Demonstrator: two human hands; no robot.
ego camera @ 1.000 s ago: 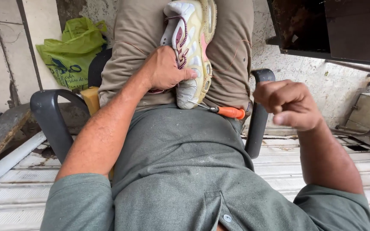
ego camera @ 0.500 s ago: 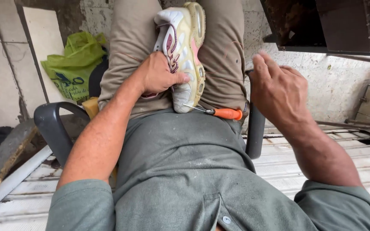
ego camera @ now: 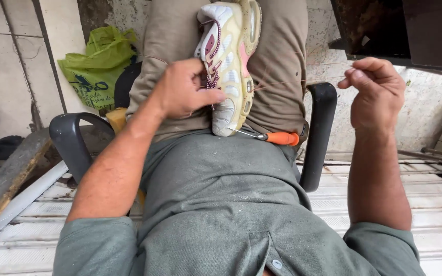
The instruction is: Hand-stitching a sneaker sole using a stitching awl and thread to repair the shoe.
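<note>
Now the white and cream sneaker (ego camera: 229,66) lies on the person's lap, between the thighs, its sole turned to the right. The left hand (ego camera: 182,92) presses its side with fingers curled together. The right hand (ego camera: 376,89), well apart, pinches a thin thread (ego camera: 297,80) that runs to the sneaker. Just below it rests an awl with orange handle (ego camera: 281,138), between the dark chair armrests (ego camera: 319,133)

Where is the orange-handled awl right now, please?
In the head view, the orange-handled awl lies on the person's lap just below the sneaker, its metal tip pointing toward the shoe's heel, beside the right chair armrest.
</note>
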